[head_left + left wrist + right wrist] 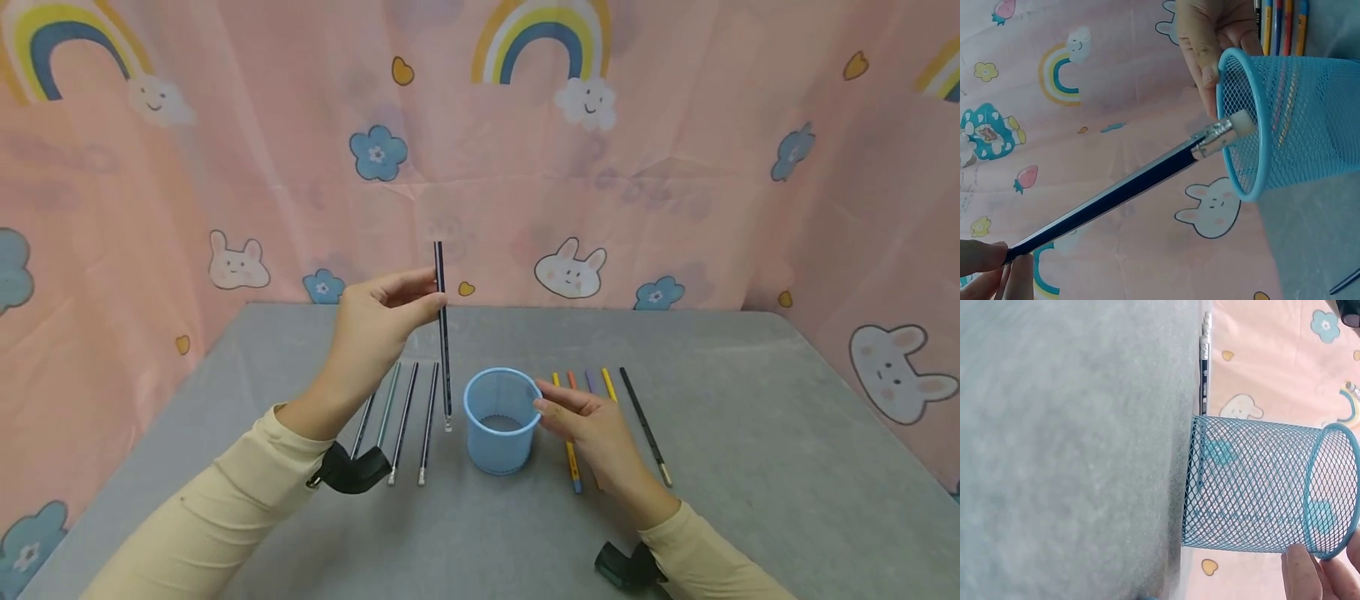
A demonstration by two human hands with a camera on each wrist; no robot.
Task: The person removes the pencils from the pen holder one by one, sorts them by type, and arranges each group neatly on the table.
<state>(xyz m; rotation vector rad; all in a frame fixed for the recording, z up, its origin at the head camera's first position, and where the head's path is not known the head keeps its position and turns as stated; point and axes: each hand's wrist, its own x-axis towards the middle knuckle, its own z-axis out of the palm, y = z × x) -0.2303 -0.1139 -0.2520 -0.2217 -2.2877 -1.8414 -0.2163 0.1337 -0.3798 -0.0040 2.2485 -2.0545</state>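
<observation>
My left hand (371, 337) pinches a dark striped pencil (445, 354) between thumb and fingers, near its upper end. The pencil hangs almost upright, its white eraser (1243, 124) pointing down, just left of a light-blue mesh pen cup (498, 454). In the left wrist view the eraser overlaps the cup's rim; whether they touch I cannot tell. My right hand (600, 433) holds the cup's rim from the right, with thumb and fingers at its edge. The cup stands upright on the table, and no pencils show inside it.
Left of the cup, several dark and green pencils (429, 425) lie side by side on the grey table (757, 417). On the right lie several coloured pencils (573, 467), partly behind my right hand, and a black one (645, 425). A pink patterned curtain (465, 208) hangs behind.
</observation>
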